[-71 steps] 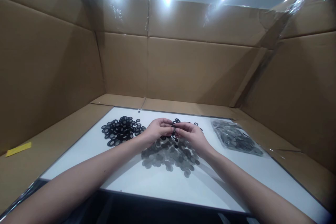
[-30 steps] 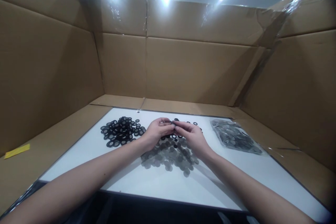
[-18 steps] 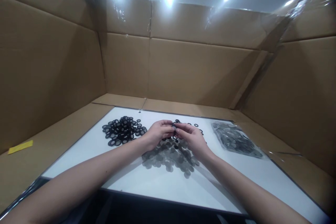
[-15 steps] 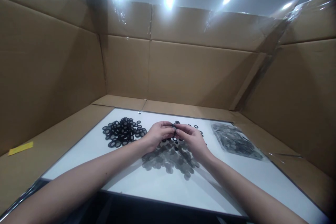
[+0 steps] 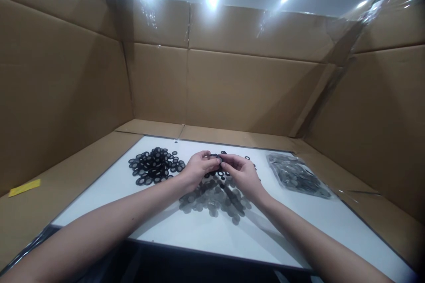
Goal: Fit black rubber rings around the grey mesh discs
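Observation:
My left hand (image 5: 197,169) and my right hand (image 5: 241,171) meet fingertip to fingertip above the middle of a white board (image 5: 186,230). Both pinch a small black ring (image 5: 218,158) between them. Under the hands lies a heap of grey discs (image 5: 215,196). To the left sits a pile of black rings (image 5: 154,166). A few loose black rings (image 5: 247,158) lie just beyond my right hand.
A clear plastic bag of grey discs (image 5: 297,175) rests on the board's right side. Tall cardboard walls (image 5: 239,93) enclose the board on the left, back and right. A yellow slip (image 5: 24,187) lies on the cardboard floor at far left.
The hands stay joined over the grey heap, with only slight finger movement. The view shifts a little with my head.

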The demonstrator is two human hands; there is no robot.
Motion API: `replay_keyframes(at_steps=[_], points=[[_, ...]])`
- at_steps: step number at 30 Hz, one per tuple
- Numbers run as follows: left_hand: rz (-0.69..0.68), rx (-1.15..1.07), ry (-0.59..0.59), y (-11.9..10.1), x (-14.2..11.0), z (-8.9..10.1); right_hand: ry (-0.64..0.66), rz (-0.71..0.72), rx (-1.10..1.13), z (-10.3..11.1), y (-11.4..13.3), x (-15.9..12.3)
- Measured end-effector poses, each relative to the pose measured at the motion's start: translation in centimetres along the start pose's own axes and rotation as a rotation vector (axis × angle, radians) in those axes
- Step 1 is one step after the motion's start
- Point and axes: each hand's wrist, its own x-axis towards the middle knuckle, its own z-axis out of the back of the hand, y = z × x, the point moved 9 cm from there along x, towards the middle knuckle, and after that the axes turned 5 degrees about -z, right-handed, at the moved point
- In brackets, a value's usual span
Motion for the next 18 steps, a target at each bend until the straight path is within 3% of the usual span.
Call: replay_keyframes(at_steps=[7, 13, 18], points=[[-0.016, 0.066, 0.077, 0.0, 0.4, -0.2, -0.025, 0.082, -0.121, 0.2, 1.3, -0.4], [-0.039, 0.130, 0.084, -0.4, 0.6, 0.2, -0.020, -0.019, 0.059, 0.2, 0.0, -0.1], [-0.028, 0.133, 0.094, -0.3, 0.8, 0.4, 0.009, -0.022, 0.061, -0.1, 0.0, -0.1]])
